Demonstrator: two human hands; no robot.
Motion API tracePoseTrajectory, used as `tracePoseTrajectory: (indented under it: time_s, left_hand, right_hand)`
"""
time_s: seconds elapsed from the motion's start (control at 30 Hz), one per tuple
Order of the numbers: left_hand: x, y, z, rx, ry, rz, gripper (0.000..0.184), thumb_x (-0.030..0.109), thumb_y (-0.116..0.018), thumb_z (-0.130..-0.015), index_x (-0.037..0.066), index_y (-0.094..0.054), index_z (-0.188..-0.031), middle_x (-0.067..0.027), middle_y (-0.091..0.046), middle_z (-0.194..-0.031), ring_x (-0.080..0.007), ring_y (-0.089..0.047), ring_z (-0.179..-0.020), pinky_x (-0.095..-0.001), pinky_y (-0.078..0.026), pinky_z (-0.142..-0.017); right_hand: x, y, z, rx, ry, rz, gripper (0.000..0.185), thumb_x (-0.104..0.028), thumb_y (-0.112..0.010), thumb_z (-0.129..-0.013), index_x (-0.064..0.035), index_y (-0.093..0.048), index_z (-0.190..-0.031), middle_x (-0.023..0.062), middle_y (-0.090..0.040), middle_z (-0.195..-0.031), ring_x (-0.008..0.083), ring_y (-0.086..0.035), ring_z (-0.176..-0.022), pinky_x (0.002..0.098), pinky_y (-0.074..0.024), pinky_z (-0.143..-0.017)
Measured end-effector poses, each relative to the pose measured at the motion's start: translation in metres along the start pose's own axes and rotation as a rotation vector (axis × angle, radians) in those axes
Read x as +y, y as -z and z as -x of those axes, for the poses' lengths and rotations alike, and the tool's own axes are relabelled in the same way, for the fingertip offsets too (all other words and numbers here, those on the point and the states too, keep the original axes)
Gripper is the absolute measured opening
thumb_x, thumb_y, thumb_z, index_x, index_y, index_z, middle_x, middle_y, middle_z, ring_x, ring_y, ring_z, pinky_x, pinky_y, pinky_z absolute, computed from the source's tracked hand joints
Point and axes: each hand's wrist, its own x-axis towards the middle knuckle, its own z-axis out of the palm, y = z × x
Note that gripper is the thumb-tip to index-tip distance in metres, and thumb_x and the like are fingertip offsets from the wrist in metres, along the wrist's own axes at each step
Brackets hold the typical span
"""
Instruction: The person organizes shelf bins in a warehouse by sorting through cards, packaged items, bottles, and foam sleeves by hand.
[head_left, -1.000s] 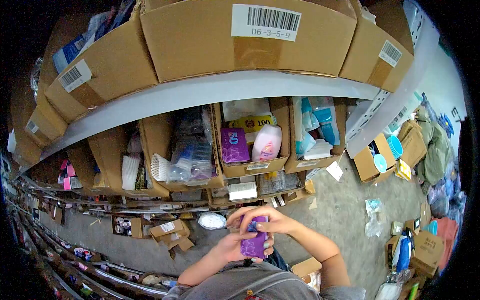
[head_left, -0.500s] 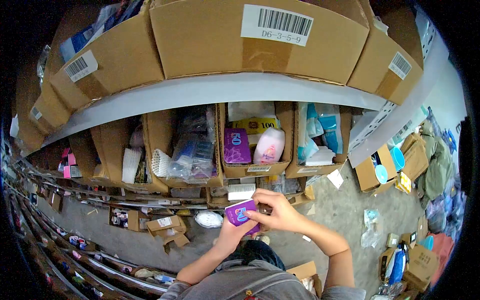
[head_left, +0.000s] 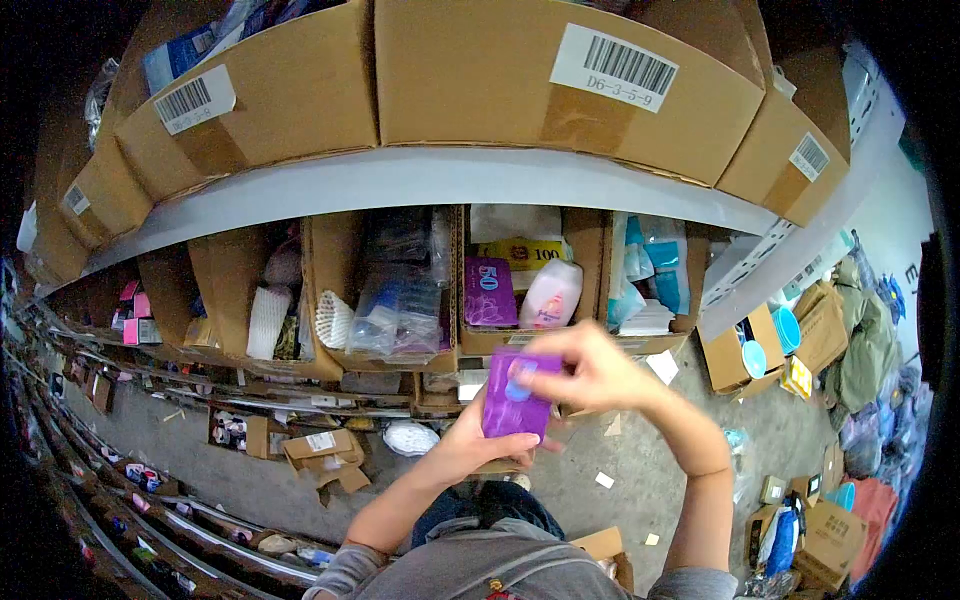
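A purple box (head_left: 517,408) with a blue number on its face is held in front of the lower shelf. My left hand (head_left: 472,438) grips it from below and the left, its thumb along the lower edge. My right hand (head_left: 590,368) is at the top right of the box, fingers bent against its upper face and blurred by motion. Behind the hands, an open carton (head_left: 590,255) holds a similar purple box (head_left: 489,291), a white bottle with a pink label (head_left: 551,296) and a yellow packet marked 100 (head_left: 530,250).
Labelled cartons (head_left: 480,90) stand on the upper shelf (head_left: 450,178). A carton of blue and white packets (head_left: 660,275) is right of the bottle. Opened boxes (head_left: 325,450) and a white bundle (head_left: 411,438) lie on the floor; more boxes (head_left: 835,535) sit at the right.
The held purple box has moved up and right and is turned more upright. My right hand has risen with it. The shelves have shifted in view as the camera turned.
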Motion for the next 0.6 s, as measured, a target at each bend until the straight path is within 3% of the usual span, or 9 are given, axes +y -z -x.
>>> tracePoseTrajectory:
  time_s: [0.07, 0.1, 0.17, 0.23, 0.33, 0.43, 0.47, 0.6]
  left_hand:
    - [0.003, 0.007, 0.0, -0.102, -0.063, 0.089, 0.066, 0.007, -0.049, -0.082, 0.018, -0.005, -0.13, -0.0207, -0.043, -0.115, -0.0303, -0.052, -0.097, -0.0309, -0.048, -0.067]
    - [-0.002, 0.009, 0.0, -0.071, -0.162, 0.123, 0.061, 0.012, -0.046, -0.084, 0.015, -0.005, -0.13, -0.0217, -0.044, -0.113, -0.0296, -0.052, -0.097, -0.032, -0.048, -0.068]
    - [0.001, 0.01, 0.002, 0.111, -0.177, -0.025, 0.055, 0.015, -0.042, -0.086, 0.01, -0.008, -0.129, -0.0218, -0.047, -0.109, -0.0276, -0.053, -0.094, -0.0319, -0.047, -0.07]
    - [-0.001, 0.013, 0.006, 0.153, -0.149, 0.001, 0.053, 0.014, -0.041, -0.086, 0.008, -0.01, -0.129, -0.0216, -0.048, -0.107, -0.0263, -0.054, -0.092, -0.0311, -0.046, -0.071]
    - [-0.005, 0.015, 0.012, 0.209, -0.122, 0.02, 0.05, 0.013, -0.039, -0.085, 0.005, -0.014, -0.128, -0.0208, -0.05, -0.103, -0.0253, -0.055, -0.089, -0.03, -0.045, -0.072]
    - [-0.009, 0.017, 0.018, 0.215, -0.12, 0.015, 0.048, 0.013, -0.039, -0.085, 0.003, -0.017, -0.127, -0.0205, -0.051, -0.1, -0.0249, -0.055, -0.088, -0.0293, -0.045, -0.072]
    - [-0.011, 0.019, 0.02, 0.217, -0.116, 0.015, 0.048, 0.013, -0.039, -0.085, 0.003, -0.017, -0.127, -0.0204, -0.051, -0.1, -0.0249, -0.055, -0.088, -0.0292, -0.045, -0.072]
    - [-0.012, 0.023, 0.025, 0.244, -0.107, 0.019, 0.047, 0.013, -0.039, -0.085, 0.003, -0.019, -0.126, -0.0198, -0.052, -0.1, -0.0245, -0.055, -0.087, -0.0288, -0.044, -0.072]
  right_hand:
    - [0.013, 0.017, -0.01, 0.269, 0.108, -0.033, 0.021, -0.02, -0.057, -0.076, 0.0001, -0.059, -0.081, 0.0106, -0.058, -0.068, 0.0127, -0.053, -0.062, 0.0281, -0.0426, -0.057]
    - [0.008, 0.029, -0.018, 0.355, 0.031, -0.005, 0.021, -0.02, -0.056, -0.076, -0.0002, -0.059, -0.08, 0.0121, -0.057, -0.069, 0.0123, -0.055, -0.064, 0.0285, -0.0428, -0.056]
    - [0.01, 0.047, -0.038, 0.567, 0.189, 0.501, 0.024, -0.023, -0.055, -0.075, -0.0007, -0.058, -0.082, 0.0173, -0.057, -0.076, 0.029, -0.057, -0.065, 0.0343, -0.0449, -0.056]
    - [0.031, 0.049, -0.064, 0.681, 0.4, 0.798, 0.022, -0.019, -0.054, -0.074, 0.0001, -0.056, -0.085, 0.02, -0.057, -0.08, 0.035, -0.055, -0.071, 0.0385, -0.045, -0.061]
    - [0.052, 0.032, -0.089, 0.542, 0.265, 1.026, 0.025, -0.016, -0.059, -0.072, 0.0001, -0.055, -0.091, 0.0181, -0.056, -0.08, 0.0342, -0.053, -0.076, 0.037, -0.0436, -0.066]
    - [0.09, 0.034, -0.121, 0.599, 0.268, 1.07, 0.026, -0.014, -0.059, -0.071, -0.0012, -0.054, -0.094, 0.0187, -0.054, -0.086, 0.035, -0.051, -0.083, 0.0405, -0.0411, -0.072]
    - [0.107, 0.037, -0.129, 0.575, 0.203, 0.914, 0.029, -0.015, -0.058, -0.071, -0.0019, -0.052, -0.097, 0.0192, -0.053, -0.094, 0.0362, -0.048, -0.091, 0.0405, -0.0384, -0.078]
    - [0.119, 0.039, -0.136, 0.639, 0.295, 0.85, 0.038, -0.02, -0.055, -0.073, -0.0009, -0.047, -0.105, 0.0211, -0.05, -0.102, 0.036, -0.045, -0.097, 0.0397, -0.0358, -0.084]
